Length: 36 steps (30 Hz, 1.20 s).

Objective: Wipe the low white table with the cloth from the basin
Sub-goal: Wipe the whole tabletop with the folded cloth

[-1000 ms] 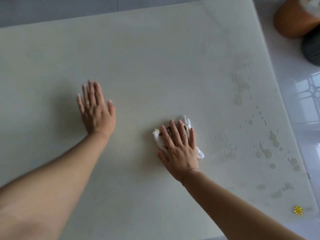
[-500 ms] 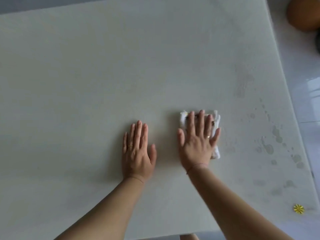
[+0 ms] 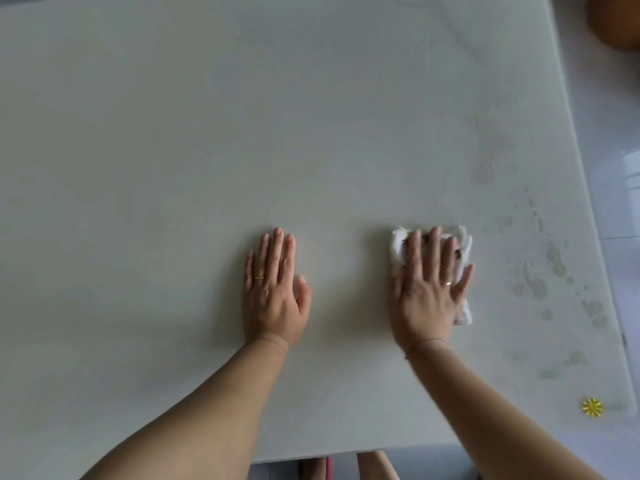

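Note:
The low white table [image 3: 242, 116] fills most of the head view. My right hand [image 3: 427, 289] lies flat on a crumpled white cloth [image 3: 463, 247], pressing it onto the tabletop right of centre; the cloth shows past my fingertips and beside my little finger. My left hand [image 3: 273, 289] rests flat on the bare tabletop, fingers together, a hand's width left of the cloth, holding nothing. Wet drops and smears [image 3: 540, 282] mark the surface to the right of the cloth, up to the right edge.
A small yellow flower sticker [image 3: 592, 407] sits near the table's front right corner. Glossy white floor tiles [image 3: 616, 150] run along the right edge, with a brown rounded object [image 3: 616, 22] at the top right. My feet [image 3: 374, 467] show below the front edge.
My right hand has slid the cloth to the right, toward the wet marks. My left hand has shifted from the left part of the table to the right, closer to the cloth.

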Each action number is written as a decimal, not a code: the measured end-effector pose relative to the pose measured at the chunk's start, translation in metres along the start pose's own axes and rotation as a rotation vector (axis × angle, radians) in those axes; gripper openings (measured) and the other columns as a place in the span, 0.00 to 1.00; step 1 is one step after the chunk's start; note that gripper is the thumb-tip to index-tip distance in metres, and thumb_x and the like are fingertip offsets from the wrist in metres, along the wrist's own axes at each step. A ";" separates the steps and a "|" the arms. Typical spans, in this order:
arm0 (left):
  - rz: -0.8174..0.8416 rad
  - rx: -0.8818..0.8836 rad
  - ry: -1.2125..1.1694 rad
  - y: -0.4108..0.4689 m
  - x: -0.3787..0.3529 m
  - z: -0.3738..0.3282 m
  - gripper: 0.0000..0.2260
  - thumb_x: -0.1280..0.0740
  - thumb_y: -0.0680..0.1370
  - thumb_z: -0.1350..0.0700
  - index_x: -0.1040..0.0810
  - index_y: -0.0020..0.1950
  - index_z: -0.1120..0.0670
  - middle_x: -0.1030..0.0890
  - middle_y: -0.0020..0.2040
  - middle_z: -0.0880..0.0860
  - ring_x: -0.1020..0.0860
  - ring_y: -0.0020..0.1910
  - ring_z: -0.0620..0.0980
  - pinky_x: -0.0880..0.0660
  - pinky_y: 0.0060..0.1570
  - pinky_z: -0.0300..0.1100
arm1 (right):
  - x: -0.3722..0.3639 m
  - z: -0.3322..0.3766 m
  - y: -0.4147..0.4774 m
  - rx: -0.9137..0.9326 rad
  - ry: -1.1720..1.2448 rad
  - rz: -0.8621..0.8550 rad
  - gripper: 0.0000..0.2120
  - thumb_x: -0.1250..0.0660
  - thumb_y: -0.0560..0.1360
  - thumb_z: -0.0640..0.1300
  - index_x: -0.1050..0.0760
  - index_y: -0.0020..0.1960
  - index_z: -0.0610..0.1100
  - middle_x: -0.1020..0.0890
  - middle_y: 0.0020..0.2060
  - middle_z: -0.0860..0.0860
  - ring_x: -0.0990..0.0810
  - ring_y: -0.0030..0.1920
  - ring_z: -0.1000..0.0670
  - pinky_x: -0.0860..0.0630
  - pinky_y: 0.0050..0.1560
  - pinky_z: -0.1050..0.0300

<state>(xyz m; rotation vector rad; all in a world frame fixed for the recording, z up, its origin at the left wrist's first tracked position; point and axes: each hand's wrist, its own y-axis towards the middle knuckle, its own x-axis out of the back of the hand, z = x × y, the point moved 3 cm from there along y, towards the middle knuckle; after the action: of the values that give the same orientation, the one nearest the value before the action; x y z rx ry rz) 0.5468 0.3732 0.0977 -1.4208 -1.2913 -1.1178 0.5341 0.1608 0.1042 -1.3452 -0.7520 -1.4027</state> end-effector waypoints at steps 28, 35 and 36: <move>-0.042 -0.020 -0.053 -0.003 -0.002 0.000 0.27 0.47 0.74 0.52 0.35 0.73 0.58 0.36 0.75 0.57 0.38 0.74 0.56 0.43 0.72 0.54 | -0.005 -0.063 -0.106 0.427 -0.122 0.048 0.26 0.46 0.77 0.55 0.41 0.74 0.53 0.38 0.74 0.50 0.43 0.75 0.48 0.49 0.73 0.41; -0.044 -0.013 -0.047 -0.003 -0.004 0.001 0.28 0.48 0.74 0.51 0.36 0.74 0.57 0.38 0.75 0.57 0.40 0.74 0.56 0.45 0.72 0.53 | -0.031 0.002 -0.165 0.129 0.029 0.024 0.28 0.49 0.77 0.55 0.45 0.76 0.53 0.45 0.76 0.50 0.49 0.76 0.46 0.57 0.73 0.41; -0.048 -0.015 -0.045 -0.003 -0.003 0.001 0.28 0.47 0.74 0.52 0.36 0.74 0.57 0.38 0.75 0.57 0.40 0.74 0.56 0.45 0.72 0.52 | -0.035 0.009 -0.179 0.268 0.003 0.041 0.28 0.47 0.77 0.55 0.43 0.76 0.53 0.44 0.76 0.51 0.47 0.76 0.46 0.53 0.72 0.40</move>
<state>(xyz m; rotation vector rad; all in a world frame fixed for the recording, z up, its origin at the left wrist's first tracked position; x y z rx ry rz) 0.5433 0.3737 0.0944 -1.4403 -1.3577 -1.1357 0.3657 0.2302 0.1083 -1.1430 -0.8722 -1.2237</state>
